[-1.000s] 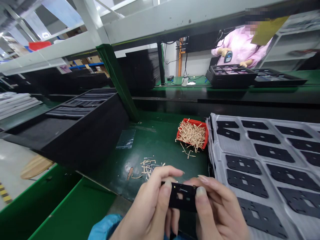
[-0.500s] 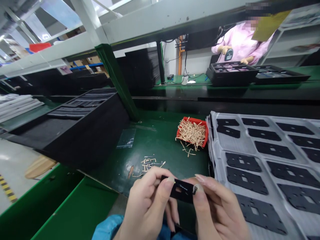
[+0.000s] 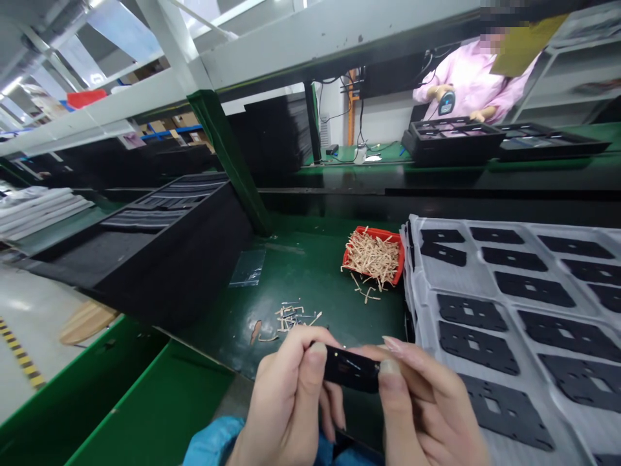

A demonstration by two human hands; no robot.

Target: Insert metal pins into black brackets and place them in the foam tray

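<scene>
A small glossy black piece (image 3: 352,370) is held between both hands at the bottom middle. My left hand (image 3: 295,395) pinches its left end, thumb on top. At the right end, the thumb and fingers of my right hand (image 3: 422,401) grip it. Just beyond my left hand, small beige and metallic strips (image 3: 294,317) lie loose on the green table (image 3: 310,259). A red bin (image 3: 400,262) heaped with beige strips (image 3: 372,255) stands farther back. To the right, flat black plates (image 3: 478,346) with cut-outs lie in a white compartmented tray (image 3: 451,278).
A clear plastic bag (image 3: 247,268) lies on the table's left side, beside a big black box (image 3: 179,252). A green post (image 3: 233,162) rises behind. Across the bench a person in pink (image 3: 470,81) holds a scanner (image 3: 446,102) over black trays (image 3: 451,145).
The black piece has tilted, so its face now looks glossy and the opening seen in it before no longer shows. Both hands have kept their hold. The view has shifted slightly.
</scene>
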